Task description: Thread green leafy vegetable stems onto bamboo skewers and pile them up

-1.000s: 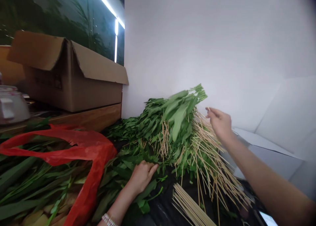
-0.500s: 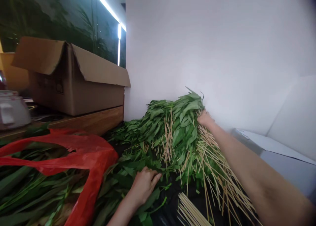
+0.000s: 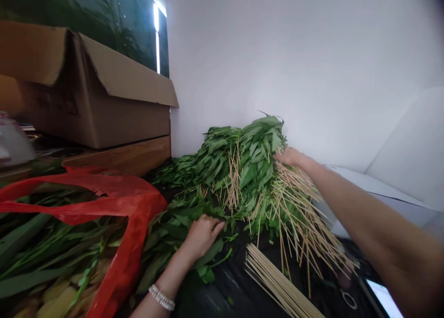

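My left hand (image 3: 204, 234), a beaded bracelet on its wrist, lies low over loose leafy greens (image 3: 176, 221). Its fingers curl down among the leaves, with the thumb stretched out to the right. At the upper right of the heap, my right hand (image 3: 291, 156) is closed at the stick ends of skewered leafy greens (image 3: 256, 156); its fingertips are partly hidden. Many thin wooden skewers (image 3: 305, 221) poke out of this heap below the right hand. A bundle of bare wooden skewers (image 3: 277, 281) lies on the black surface in front.
A torn red plastic bag (image 3: 138, 211) holding long leaves is at left. Behind it an open cardboard box (image 3: 128, 119) stands on a wooden ledge (image 3: 138, 156). A white wall (image 3: 294, 54) rises behind the heap. A white box (image 3: 374, 188) and a lit phone (image 3: 383, 297) are at right.
The view has tilted downward, bringing the phone and bracelet into sight. My right hand stays at the heap's upper right and my left stays among the loose leaves.
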`<move>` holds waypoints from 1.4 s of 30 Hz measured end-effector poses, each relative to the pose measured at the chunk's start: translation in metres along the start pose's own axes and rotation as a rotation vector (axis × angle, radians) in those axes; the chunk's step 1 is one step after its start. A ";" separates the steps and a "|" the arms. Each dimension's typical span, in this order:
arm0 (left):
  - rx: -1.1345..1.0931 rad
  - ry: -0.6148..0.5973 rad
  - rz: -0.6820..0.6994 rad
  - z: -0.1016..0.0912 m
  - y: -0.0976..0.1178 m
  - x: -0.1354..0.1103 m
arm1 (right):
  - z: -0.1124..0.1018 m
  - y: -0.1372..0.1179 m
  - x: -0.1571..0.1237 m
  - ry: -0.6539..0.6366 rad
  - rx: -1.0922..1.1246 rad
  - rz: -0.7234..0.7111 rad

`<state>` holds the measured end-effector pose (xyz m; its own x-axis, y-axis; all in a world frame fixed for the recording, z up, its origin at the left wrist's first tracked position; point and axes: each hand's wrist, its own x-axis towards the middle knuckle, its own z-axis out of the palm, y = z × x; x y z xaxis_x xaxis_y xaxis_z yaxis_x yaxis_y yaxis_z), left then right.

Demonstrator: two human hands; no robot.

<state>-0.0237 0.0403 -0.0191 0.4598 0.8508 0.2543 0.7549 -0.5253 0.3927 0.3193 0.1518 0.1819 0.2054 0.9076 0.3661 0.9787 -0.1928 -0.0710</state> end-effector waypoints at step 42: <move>-0.229 0.278 0.298 0.006 0.030 0.002 | 0.105 -0.043 -0.304 -0.148 0.123 -0.135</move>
<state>0.0027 0.0262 -0.0126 0.4749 0.6435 0.6004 0.4716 -0.7620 0.4437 0.2158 -0.0764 -0.0240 0.0629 0.9687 0.2403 0.9889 -0.0279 -0.1462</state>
